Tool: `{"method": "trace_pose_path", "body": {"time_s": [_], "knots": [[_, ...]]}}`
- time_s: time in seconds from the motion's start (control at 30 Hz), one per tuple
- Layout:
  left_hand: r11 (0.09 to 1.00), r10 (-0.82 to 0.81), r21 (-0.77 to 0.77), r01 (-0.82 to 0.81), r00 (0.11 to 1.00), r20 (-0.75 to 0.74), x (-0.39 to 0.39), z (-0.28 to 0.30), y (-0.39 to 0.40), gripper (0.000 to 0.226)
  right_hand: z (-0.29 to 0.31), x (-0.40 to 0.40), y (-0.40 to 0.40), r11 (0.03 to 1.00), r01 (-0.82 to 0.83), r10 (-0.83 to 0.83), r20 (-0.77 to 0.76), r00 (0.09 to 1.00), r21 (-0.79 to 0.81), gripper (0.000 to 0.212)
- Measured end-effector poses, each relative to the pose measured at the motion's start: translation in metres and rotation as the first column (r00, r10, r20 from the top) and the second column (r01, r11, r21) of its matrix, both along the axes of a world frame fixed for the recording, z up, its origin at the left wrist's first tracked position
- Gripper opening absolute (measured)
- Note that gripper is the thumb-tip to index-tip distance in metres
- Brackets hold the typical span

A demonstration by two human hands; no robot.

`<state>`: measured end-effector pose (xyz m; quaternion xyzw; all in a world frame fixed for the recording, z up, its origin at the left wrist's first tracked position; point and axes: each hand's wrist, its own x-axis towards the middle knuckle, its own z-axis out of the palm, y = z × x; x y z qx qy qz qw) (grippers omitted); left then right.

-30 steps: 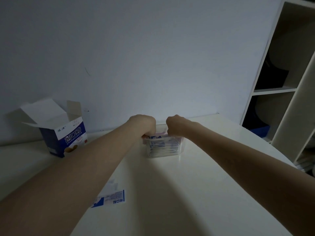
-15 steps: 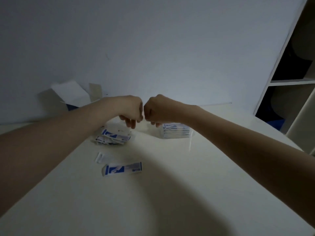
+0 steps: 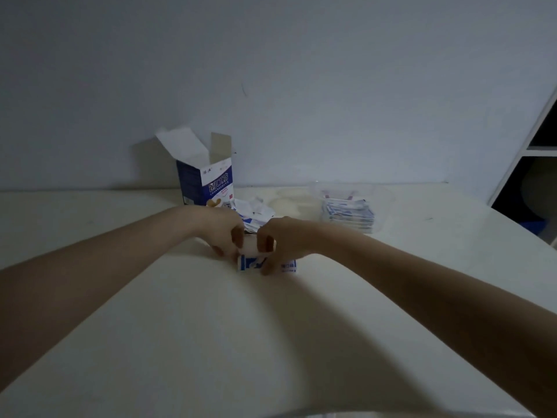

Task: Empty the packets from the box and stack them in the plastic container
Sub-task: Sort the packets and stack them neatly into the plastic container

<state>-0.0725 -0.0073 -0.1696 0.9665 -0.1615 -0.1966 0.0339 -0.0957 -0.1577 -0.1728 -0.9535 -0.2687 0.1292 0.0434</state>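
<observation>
The blue and white box (image 3: 211, 182) stands open by the wall, flaps up. In front of it lies a heap of loose packets (image 3: 254, 212). To the right, the clear plastic container (image 3: 384, 206) holds a stack of packets (image 3: 346, 212). My left hand (image 3: 224, 233) and right hand (image 3: 284, 239) meet at the table's middle, fingers curled around a small white packet (image 3: 249, 246) between them. Just below it a blue and white packet (image 3: 250, 263) lies flat, with my right fingertips on it.
The white table (image 3: 180, 327) reaches the grey wall at the back. A shelf unit (image 3: 539, 164) with dark compartments stands at the far right, past the table's edge. Something pale and rounded (image 3: 284, 203) lies between the heap and the container.
Both hands left the container, moved left and nearer, and came down on the single packet lying on the table. The view has swung, so the box now appears left of centre.
</observation>
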Motion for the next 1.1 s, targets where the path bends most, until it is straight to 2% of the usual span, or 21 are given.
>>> {"method": "trace_pose_path", "body": {"time_s": [0.1, 0.17, 0.27, 0.3, 0.37, 0.5, 0.6, 0.7, 0.8, 0.93, 0.97, 1.0, 1.03, 1.07, 1.1], "knots": [[0.999, 0.007, -0.045, -0.01, 0.999, -0.047, 0.003, 0.0, 0.001, 0.013, -0.001, 0.007, -0.013, 0.995, 0.072, -0.074, 0.026, 0.997, 0.062, 0.044], [0.996, 0.016, -0.081, -0.022, 0.998, -0.066, 0.003, -0.001, -0.001, 0.015, -0.003, 0.01, -0.023, 0.984, 0.129, -0.131, 0.015, 0.991, 0.12, 0.046], [0.995, 0.005, -0.097, -0.011, 0.998, -0.061, 0.001, -0.002, -0.003, 0.023, -0.006, 0.013, -0.035, 0.956, 0.19, -0.191, -0.017, 0.981, 0.224, 0.023], [0.995, -0.003, -0.099, -0.003, 0.998, -0.059, 0.001, -0.002, -0.002, 0.022, -0.007, 0.013, -0.038, 0.925, 0.242, -0.232, -0.068, 0.97, 0.292, 0.014], [0.991, -0.01, -0.137, 0.008, 1.0, -0.012, 0.001, -0.004, 0.0, 0.012, -0.007, 0.013, -0.043, 0.838, 0.35, -0.286, -0.21, 0.935, 0.419, 0.018], [0.965, 0.028, -0.262, 0.025, 0.98, 0.197, 0.007, -0.008, 0.003, 0.034, -0.005, 0.015, -0.051, 0.706, 0.438, -0.285, -0.343, 0.895, 0.557, 0.022], [0.939, 0.026, -0.344, 0.031, 0.987, 0.16, 0.006, -0.004, 0.002, 0.038, 0.002, 0.012, -0.054, 0.617, 0.468, -0.242, -0.413, 0.878, 0.633, 0.017], [0.897, 0.029, -0.442, 0.005, 0.997, 0.071, 0.001, 0.0, 0.002, 0.026, 0.004, 0.009, -0.057, 0.555, 0.5, -0.235, -0.452, 0.861, 0.664, 0.016], [0.83, 0.079, -0.557, -0.016, 0.993, 0.09, 0.001, 0.001, 0.003, 0.02, 0.003, 0.008, -0.057, 0.49, 0.532, -0.239, -0.481, 0.844, 0.691, 0.016], [0.751, 0.233, -0.655, -0.088, 0.963, 0.138, 0.006, 0.0, 0.001, 0.023, 0.003, 0.005, -0.046, 0.28, 0.606, -0.215, -0.567, 0.795, 0.744, 0.023], [0.735, 0.257, -0.671, -0.096, 0.955, 0.145, 0.007, 0.0, 0.0, 0.023, 0.002, 0.006, -0.043, 0.335, 0.538, -0.284, -0.462, 0.84, 0.773, 0.019], [0.74, 0.256, -0.667, -0.089, 0.954, 0.157, 0.008, 0.0, -0.003, 0.023, 0.002, 0.008, -0.041, 0.455, 0.435, -0.359, -0.287, 0.888, 0.777, 0.015], [0.774, 0.225, -0.63, -0.062, 0.957, 0.182, 0.01, 0.0, -0.005, 0.022, 0.004, 0.009, -0.038, 0.628, 0.314, -0.389, -0.062, 0.919, 0.712, 0.013], [0.812, 0.18, -0.584, -0.023, 0.961, 0.212, 0.01, 0.001, -0.007, 0.021, 0.006, 0.01, -0.036, 0.785, 0.204, -0.348, 0.143, 0.927, 0.585, 0.014], [0.833, 0.142, -0.554, 0.013, 0.961, 0.236, 0.01, 0.002, -0.009, 0.022, 0.006, 0.011, -0.033, 0.881, 0.116, -0.269, 0.286, 0.92, 0.458, 0.013]]}}
